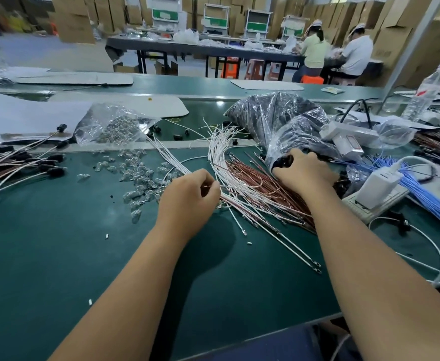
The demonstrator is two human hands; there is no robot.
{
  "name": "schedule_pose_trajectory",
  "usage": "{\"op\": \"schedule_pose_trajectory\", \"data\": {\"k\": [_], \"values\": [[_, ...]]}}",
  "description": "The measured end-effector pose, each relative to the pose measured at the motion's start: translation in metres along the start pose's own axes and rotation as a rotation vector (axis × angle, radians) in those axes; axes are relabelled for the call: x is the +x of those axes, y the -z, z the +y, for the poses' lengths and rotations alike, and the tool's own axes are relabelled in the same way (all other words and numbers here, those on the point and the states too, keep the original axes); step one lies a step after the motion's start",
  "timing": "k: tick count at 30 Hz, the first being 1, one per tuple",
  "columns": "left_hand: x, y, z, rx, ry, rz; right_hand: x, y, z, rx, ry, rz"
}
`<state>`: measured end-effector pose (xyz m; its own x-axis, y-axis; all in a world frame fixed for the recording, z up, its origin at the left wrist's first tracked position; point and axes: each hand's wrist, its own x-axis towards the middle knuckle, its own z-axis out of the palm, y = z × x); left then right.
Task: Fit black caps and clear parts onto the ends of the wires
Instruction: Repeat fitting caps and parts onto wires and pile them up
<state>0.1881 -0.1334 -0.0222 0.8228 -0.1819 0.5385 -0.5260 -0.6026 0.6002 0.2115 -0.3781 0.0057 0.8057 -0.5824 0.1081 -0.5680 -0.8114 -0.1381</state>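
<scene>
You are at the pick-up step: your left hand (187,196) pinches thin white wires (229,162) at frame centre, your right hand (303,169) curls on black caps (284,161) at the clear plastic bag (286,126), so next seat one cap on a wire end.

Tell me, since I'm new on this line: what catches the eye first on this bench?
A fan of white and reddish wires spreads across the green table at centre. The left hand pinches wire ends there; the right hand reaches into the bag of black caps. Clear parts lie scattered at left.
</scene>
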Motion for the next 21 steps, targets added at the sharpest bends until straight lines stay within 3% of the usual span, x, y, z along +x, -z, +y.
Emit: {"op": "schedule_pose_trajectory", "data": {"k": [4, 10, 15, 18, 21], "values": [[0.000, 0.001, -0.001, 0.000, 0.005, -0.060, -0.004, 0.000, 0.003, -0.002, 0.042, 0.148], [-0.002, 0.004, 0.000, -0.021, 0.014, -0.103, -0.009, 0.006, 0.008, -0.026, 0.099, 0.209], [-0.002, 0.004, 0.000, 0.047, 0.074, -0.071, -0.010, 0.029, 0.008, 0.080, 0.073, 0.451], [0.001, 0.003, -0.001, 0.148, 0.129, -0.012, -0.019, 0.044, -0.023, 0.150, 0.201, 0.603], [0.002, 0.002, -0.004, 0.174, 0.107, -0.005, -0.039, 0.040, -0.078, 0.249, 0.396, 0.537]]}}
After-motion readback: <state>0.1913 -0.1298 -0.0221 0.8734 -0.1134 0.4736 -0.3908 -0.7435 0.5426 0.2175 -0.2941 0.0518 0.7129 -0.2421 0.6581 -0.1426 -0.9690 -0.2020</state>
